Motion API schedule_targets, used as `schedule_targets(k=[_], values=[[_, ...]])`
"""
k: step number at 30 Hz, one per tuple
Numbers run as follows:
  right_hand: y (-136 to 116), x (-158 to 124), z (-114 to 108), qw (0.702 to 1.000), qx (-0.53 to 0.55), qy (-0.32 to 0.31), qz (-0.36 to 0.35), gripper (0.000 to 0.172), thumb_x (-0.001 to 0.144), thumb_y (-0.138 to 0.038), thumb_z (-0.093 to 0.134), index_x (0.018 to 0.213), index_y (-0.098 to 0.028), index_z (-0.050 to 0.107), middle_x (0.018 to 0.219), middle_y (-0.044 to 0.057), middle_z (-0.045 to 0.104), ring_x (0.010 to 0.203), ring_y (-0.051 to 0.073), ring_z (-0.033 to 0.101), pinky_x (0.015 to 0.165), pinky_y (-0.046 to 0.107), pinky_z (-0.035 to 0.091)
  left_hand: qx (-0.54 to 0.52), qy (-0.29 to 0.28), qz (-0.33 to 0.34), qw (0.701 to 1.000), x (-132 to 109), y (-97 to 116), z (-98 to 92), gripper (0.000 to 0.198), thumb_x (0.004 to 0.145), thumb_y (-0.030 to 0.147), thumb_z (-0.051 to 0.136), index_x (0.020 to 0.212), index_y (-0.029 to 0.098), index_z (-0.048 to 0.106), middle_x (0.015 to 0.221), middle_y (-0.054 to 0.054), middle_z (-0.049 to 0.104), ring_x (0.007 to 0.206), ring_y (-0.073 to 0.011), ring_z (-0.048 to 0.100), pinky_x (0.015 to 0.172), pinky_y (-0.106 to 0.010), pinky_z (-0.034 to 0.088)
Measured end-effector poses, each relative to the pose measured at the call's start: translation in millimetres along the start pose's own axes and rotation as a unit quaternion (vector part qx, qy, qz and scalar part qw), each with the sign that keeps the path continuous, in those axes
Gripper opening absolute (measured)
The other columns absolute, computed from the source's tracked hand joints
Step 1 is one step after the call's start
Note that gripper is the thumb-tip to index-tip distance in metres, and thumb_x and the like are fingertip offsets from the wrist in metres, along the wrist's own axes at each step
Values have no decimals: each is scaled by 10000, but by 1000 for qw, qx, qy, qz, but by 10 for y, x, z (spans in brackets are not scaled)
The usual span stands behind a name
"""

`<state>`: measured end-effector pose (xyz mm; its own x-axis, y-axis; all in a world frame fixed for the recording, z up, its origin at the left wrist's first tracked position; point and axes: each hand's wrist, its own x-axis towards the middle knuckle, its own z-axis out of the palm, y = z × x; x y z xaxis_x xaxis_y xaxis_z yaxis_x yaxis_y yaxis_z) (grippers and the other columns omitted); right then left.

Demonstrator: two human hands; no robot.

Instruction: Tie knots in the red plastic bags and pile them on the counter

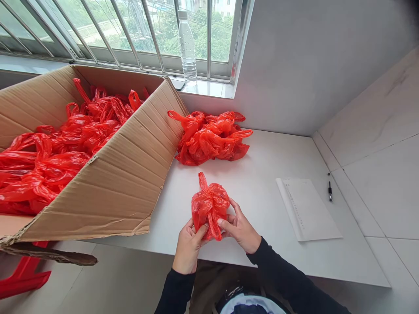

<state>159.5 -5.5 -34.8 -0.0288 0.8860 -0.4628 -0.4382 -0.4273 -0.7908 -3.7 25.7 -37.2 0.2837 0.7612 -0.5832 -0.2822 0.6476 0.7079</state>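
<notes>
A bunched red plastic bag [209,205] is held just above the white table's [262,192] near edge. My left hand [188,246] grips its lower left side with thumb and fingers closed on the plastic. Fingers of my right hand [240,226] pinch the bag from the right, and a knotted tail hangs between the two hands. Behind it lies a small heap of red bags [211,139] on the table. A big open cardboard box [114,179] at the left is full of more red bags [59,148].
A sheet of paper [307,209] lies on the table at the right, with a black pen [330,187] beyond it by the wall. A clear water bottle [187,48] stands on the window sill. A red stool [22,277] shows under the box.
</notes>
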Motion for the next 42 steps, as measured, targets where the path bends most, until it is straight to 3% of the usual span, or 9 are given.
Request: schedule_targets(k=[6, 10, 15, 22, 26, 29, 31, 35, 42], values=[[57, 32, 13, 998, -31, 27, -46, 883, 775, -392, 787, 1450, -269, 232, 859, -3, 673, 794, 195, 685, 756, 370, 559, -27, -21, -20, 999, -44, -22, 69, 423, 741, 353, 765, 1088, 136, 661, 1081, -144, 720, 913, -280, 690, 680, -340, 570], [81, 28, 11, 996, -69, 13, -55, 704, 886, -440, 650, 1444, -270, 257, 779, -23, 641, 673, 172, 657, 726, 391, 561, 30, -32, 31, 999, -43, -39, 116, 337, 697, 371, 804, 932, 152, 700, 840, -73, 710, 728, -203, 627, 602, -290, 516], [64, 2, -1, 997, -71, 19, -31, 687, 887, -481, 628, 1428, -283, 254, 901, 16, 654, 775, 192, 675, 701, 379, 573, 29, -2, 4, 1000, -13, -80, 67, 336, 679, 402, 808, 822, 147, 642, 625, -7, 614, 516, -133, 528, 447, -244, 440], [43, 242, -70, 995, -48, 81, -40, 429, 801, -513, 694, 1049, -229, 488, 802, -9, 650, 727, 167, 661, 675, 332, 572, 15, -16, 9, 1000, -88, -123, 113, 494, 639, 385, 834, 1031, 178, 615, 788, -33, 645, 639, -170, 615, 542, -281, 537], [28, 251, -131, 992, -82, 88, -31, 302, 767, -422, 713, 884, -206, 537, 716, -27, 626, 619, 135, 617, 606, 296, 552, 76, 5, 32, 997, -5, -113, -135, 552, 633, 421, 827, 1044, 176, 552, 748, -17, 614, 539, -168, 581, 465, -296, 500], [-67, 220, -167, 983, -178, 48, 0, 216, 827, -406, 627, 865, -204, 561, 544, -58, 571, 451, 116, 508, 477, 260, 454, 169, 134, 142, 966, 16, -21, -364, 774, 651, 429, 807, 1297, 218, 437, 1066, -91, 613, 799, -234, 650, 637, -366, 565], [-168, 282, -176, 967, -239, 75, -40, 232, 860, -435, 580, 878, -204, 593, 515, -68, 530, 445, 113, 464, 483, 256, 409, 275, 227, 222, 907, -14, 52, -452, 819, 710, 449, 752, 1410, 254, 375, 1291, -128, 512, 1052, -277, 596, 819, -422, 545], [-338, 665, -137, 940, -276, 156, -124, 367, 814, -504, 636, 1020, -201, 647, 592, -59, 525, 584, 138, 511, 618, 276, 429, 451, 259, 277, 808, -58, 124, -493, 653, 810, 513, 633, 1391, 250, 490, 1133, -97, 558, 989, -277, 563, 863, -446, 484], [-420, 1093, 79, 966, -223, 61, -120, 382, 765, -540, 654, 779, -159, 663, 516, -68, 446, 462, 91, 369, 474, 244, 306, 452, 201, 248, 833, -16, 261, -550, 291, 859, 464, 589, 997, 241, 717, 968, -58, 665, 757, -224, 578, 735, -336, 435]])
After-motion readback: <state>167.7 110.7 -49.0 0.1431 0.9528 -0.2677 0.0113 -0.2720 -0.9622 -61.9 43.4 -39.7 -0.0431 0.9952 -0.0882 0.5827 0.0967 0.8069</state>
